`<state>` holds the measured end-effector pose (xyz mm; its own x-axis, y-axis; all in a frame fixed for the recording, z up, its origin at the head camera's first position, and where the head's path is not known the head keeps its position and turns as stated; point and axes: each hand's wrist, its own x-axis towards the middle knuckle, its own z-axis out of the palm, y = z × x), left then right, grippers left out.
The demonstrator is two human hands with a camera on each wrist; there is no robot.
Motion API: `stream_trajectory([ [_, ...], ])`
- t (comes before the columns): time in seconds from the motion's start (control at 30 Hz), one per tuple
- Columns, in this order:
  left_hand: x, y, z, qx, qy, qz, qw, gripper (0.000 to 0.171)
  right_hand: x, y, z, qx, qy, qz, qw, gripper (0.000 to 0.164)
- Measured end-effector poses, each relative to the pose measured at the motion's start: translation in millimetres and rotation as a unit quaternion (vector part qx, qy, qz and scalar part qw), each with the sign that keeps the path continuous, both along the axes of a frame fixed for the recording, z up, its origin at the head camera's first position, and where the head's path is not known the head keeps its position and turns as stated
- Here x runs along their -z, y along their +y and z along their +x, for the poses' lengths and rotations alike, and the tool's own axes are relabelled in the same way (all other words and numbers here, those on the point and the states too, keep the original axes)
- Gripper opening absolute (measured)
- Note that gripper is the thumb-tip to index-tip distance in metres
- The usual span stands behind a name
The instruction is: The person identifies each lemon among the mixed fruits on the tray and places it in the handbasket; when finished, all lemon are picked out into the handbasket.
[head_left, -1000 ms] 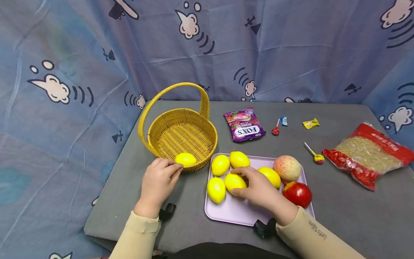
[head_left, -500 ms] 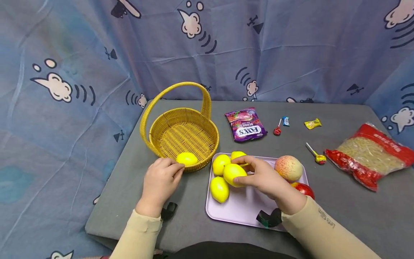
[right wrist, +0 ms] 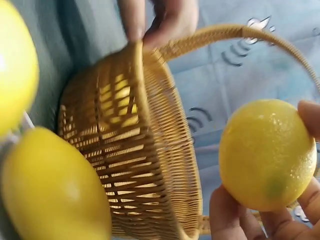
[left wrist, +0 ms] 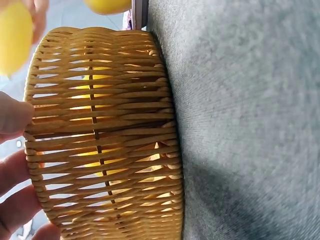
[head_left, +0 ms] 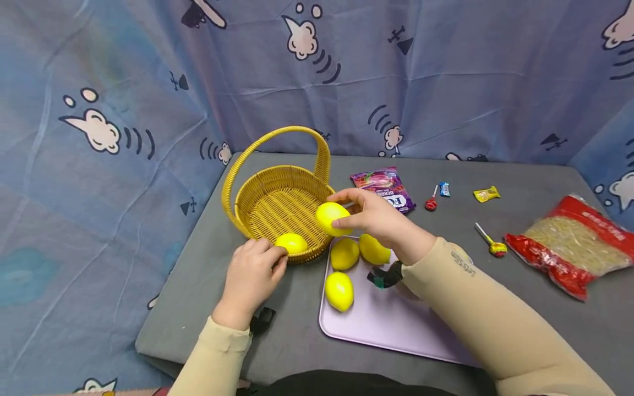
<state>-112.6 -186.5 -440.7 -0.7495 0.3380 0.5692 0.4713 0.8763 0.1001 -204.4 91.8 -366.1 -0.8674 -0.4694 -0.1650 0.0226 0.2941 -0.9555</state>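
Observation:
In the head view my left hand (head_left: pixel 251 278) grips the near rim of a yellow wicker basket (head_left: pixel 274 209) with a tall handle. The left wrist view shows its fingers curled over the rim beside the woven wall (left wrist: pixel 100 130). One lemon (head_left: pixel 291 242) lies inside, near that rim. My right hand (head_left: pixel 383 220) holds another lemon (head_left: pixel 331 218) in the air at the basket's right edge; the right wrist view shows this lemon (right wrist: pixel 270 155) between thumb and fingers. Lemons (head_left: pixel 339 291) remain on a pale purple tray (head_left: pixel 376 327), partly covered by the right forearm.
Behind the right hand is a purple candy bag (head_left: pixel 381 184). Farther right lie a red lollipop (head_left: pixel 431 204), a blue sweet (head_left: pixel 444 189), a yellow sweet (head_left: pixel 487 194), another lollipop (head_left: pixel 497 249) and a red-and-clear bag (head_left: pixel 569 242). A patterned curtain (head_left: pixel 446 99) hangs behind the table.
My right hand has lifted a lemon off the tray and carried it up and left to the basket. The left hand keeps its hold on the rim.

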Motion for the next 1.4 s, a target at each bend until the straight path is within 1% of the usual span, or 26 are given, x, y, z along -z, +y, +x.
stream_trajectory([
  [0.07, -0.1, -1.2, -0.2, 0.000, -0.004, -0.001, 1.0000, 0.006, 1.1, -12.1, -11.7, -0.009, 0.014, 0.023, 1.000, 0.048],
  [0.17, -0.2, -2.8, -0.1, 0.002, -0.006, -0.003, 1.0000, 0.004, 6.7, -30.6, -26.5, -0.043, 0.059, 0.077, 0.994, 0.047],
  [0.27, 0.2, -3.9, 1.2, 0.006, -0.009, -0.004, 0.9999, 0.004, 12.8, -47.8, -36.5, -0.088, 0.111, 0.127, 0.982, 0.047],
  [0.33, 1.4, -4.7, 2.0, 0.010, -0.010, -0.002, 0.9999, 0.005, 16.1, -56.5, -40.6, -0.116, 0.133, 0.156, 0.972, 0.046],
  [0.43, 3.0, -5.3, 3.0, 0.017, -0.014, 0.001, 0.9998, 0.008, 19.7, -63.9, -43.3, -0.145, 0.138, 0.190, 0.961, 0.045],
  [0.57, 4.3, -5.4, 3.1, 0.022, -0.024, 0.001, 0.9995, 0.011, 21.1, -67.7, -43.7, -0.159, 0.129, 0.219, 0.954, 0.045],
  [0.67, 4.4, -5.9, 2.9, 0.024, -0.028, 0.001, 0.9993, 0.013, 22.3, -71.7, -43.9, -0.168, 0.138, 0.241, 0.946, 0.043],
  [0.83, 6.0, -8.2, 1.9, 0.026, -0.020, 0.005, 0.9995, 0.013, 26.6, -85.6, -42.6, -0.214, 0.151, 0.273, 0.926, 0.036],
  [0.9, 6.7, -9.4, 1.5, 0.026, -0.016, 0.007, 0.9995, 0.013, 28.0, -91.4, -41.6, -0.229, 0.151, 0.275, 0.921, 0.035],
  [0.97, 7.0, -9.1, 1.4, 0.027, -0.014, 0.007, 0.9995, 0.014, 29.2, -93.6, -40.1, -0.231, 0.146, 0.273, 0.922, 0.035],
  [1.03, 7.1, -8.6, 1.3, 0.028, -0.014, 0.006, 0.9995, 0.014, 29.6, -93.5, -39.2, -0.225, 0.134, 0.267, 0.927, 0.037],
  [1.17, 7.5, -7.7, 1.4, 0.029, -0.015, 0.004, 0.9995, 0.013, 29.4, -90.1, -39.4, -0.202, 0.102, 0.231, 0.946, 0.041],
  [1.27, 7.2, -7.6, 1.1, 0.027, -0.013, 0.002, 0.9995, 0.013, 28.0, -85.6, -39.3, -0.179, 0.082, 0.185, 0.963, 0.043],
  [1.4, 5.8, -8.8, 0.4, 0.025, -0.010, 0.001, 0.9996, 0.012, 20.4, -75.2, -33.3, -0.151, 0.059, 0.117, 0.980, 0.042],
])
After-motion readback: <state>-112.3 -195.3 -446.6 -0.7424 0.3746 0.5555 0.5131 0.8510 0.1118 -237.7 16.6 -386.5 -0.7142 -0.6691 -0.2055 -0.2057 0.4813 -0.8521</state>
